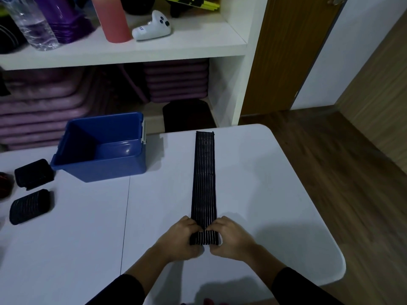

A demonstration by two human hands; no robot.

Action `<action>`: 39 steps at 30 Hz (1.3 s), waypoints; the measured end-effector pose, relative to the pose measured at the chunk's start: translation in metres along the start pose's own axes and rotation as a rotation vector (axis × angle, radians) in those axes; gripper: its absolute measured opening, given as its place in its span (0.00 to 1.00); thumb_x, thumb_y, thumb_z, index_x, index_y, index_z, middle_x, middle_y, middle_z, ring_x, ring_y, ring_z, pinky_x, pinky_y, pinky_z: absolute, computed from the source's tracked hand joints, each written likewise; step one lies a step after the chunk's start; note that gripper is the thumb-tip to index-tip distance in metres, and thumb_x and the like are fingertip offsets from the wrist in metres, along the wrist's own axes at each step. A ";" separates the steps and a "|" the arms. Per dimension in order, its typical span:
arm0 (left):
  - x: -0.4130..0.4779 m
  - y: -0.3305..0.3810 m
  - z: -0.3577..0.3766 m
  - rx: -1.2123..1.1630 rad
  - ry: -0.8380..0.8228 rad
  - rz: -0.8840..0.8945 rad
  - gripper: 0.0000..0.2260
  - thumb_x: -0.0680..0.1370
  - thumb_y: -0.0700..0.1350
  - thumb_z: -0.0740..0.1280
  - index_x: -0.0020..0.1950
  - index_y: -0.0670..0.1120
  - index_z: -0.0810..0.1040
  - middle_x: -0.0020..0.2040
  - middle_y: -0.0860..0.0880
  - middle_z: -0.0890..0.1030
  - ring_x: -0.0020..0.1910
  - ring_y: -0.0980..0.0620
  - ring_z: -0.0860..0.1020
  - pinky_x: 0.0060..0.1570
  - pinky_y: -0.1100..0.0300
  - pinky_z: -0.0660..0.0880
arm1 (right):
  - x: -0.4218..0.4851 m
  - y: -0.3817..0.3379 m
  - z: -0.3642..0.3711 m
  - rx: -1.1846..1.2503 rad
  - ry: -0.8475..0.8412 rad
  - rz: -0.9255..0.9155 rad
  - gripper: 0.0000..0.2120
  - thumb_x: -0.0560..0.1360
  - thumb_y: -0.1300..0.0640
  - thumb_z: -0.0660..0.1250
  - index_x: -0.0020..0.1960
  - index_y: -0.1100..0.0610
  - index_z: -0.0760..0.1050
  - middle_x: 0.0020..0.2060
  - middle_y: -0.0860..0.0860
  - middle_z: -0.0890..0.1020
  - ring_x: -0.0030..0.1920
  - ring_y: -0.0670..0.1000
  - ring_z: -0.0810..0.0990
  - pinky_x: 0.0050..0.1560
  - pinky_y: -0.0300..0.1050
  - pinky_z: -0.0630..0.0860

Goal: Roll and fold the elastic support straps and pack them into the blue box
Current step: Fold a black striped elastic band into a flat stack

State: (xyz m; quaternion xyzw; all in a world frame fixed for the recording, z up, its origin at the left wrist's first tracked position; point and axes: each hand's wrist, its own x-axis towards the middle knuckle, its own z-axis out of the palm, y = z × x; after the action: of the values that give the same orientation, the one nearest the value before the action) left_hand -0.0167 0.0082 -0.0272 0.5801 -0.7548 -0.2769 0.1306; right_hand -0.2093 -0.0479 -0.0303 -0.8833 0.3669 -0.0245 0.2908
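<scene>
Elastic strap [204, 179], dark with pale lengthwise stripes, is laid flat and straight on the white worktop [88, 227] at the centre of the frame, its near end turned up into a small roll. That roll is held in a closed grip from both sides, with the left hand [179, 236] and right hand [231, 236] curled round it. Left of centre the blue box [99, 150] is seen open-topped, with one rolled strap [34, 176] just beside its lower-left corner and a second rolled strap [29, 205] below that.

Bare table [88, 238] left of my strap [203, 172], free run to box [99, 168], mouth open; rolls [34, 176] crowd far left edge.
</scene>
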 end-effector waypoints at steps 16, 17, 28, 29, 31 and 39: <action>0.020 0.004 -0.004 -0.028 0.156 -0.312 0.15 0.75 0.42 0.65 0.62 0.46 0.74 0.55 0.46 0.72 0.49 0.47 0.77 0.51 0.58 0.75 | 0.016 0.006 -0.001 0.178 0.153 0.196 0.17 0.74 0.51 0.66 0.61 0.54 0.71 0.54 0.48 0.71 0.51 0.47 0.72 0.50 0.38 0.70; 0.018 0.003 -0.003 0.008 0.156 -0.242 0.13 0.75 0.43 0.64 0.60 0.45 0.76 0.55 0.46 0.74 0.50 0.47 0.77 0.51 0.56 0.76 | 0.015 0.008 -0.001 0.177 0.140 0.138 0.18 0.73 0.49 0.67 0.60 0.53 0.72 0.56 0.47 0.71 0.53 0.47 0.71 0.53 0.38 0.70; 0.014 -0.010 -0.008 -0.031 0.071 -0.114 0.18 0.68 0.50 0.67 0.56 0.48 0.79 0.51 0.50 0.79 0.50 0.54 0.75 0.49 0.66 0.73 | 0.019 0.019 -0.011 0.149 0.049 0.061 0.21 0.64 0.43 0.63 0.54 0.50 0.75 0.50 0.47 0.80 0.52 0.48 0.76 0.54 0.45 0.74; 0.015 -0.008 -0.013 -0.078 0.085 -0.143 0.15 0.69 0.51 0.66 0.53 0.50 0.80 0.47 0.51 0.80 0.45 0.56 0.76 0.45 0.69 0.71 | 0.020 0.018 -0.014 0.208 0.055 0.114 0.19 0.64 0.42 0.63 0.53 0.48 0.74 0.48 0.46 0.80 0.50 0.47 0.77 0.53 0.45 0.76; 0.018 -0.007 -0.018 -0.148 0.107 -0.217 0.11 0.71 0.50 0.65 0.50 0.50 0.80 0.40 0.52 0.80 0.37 0.57 0.74 0.37 0.69 0.67 | 0.023 0.019 -0.017 0.308 0.045 0.204 0.12 0.69 0.42 0.64 0.49 0.46 0.71 0.42 0.45 0.81 0.43 0.45 0.79 0.49 0.46 0.78; 0.025 -0.002 -0.009 -0.257 0.206 -0.515 0.12 0.74 0.46 0.68 0.56 0.48 0.73 0.42 0.50 0.79 0.39 0.52 0.77 0.38 0.64 0.70 | 0.037 0.001 -0.018 0.336 0.101 0.418 0.10 0.77 0.49 0.63 0.48 0.57 0.74 0.39 0.53 0.82 0.39 0.50 0.80 0.32 0.32 0.67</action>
State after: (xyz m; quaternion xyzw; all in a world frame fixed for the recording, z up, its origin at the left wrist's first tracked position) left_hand -0.0179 -0.0187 -0.0237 0.7561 -0.5246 -0.3338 0.2042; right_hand -0.1878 -0.0817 -0.0220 -0.7255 0.5461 -0.0687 0.4132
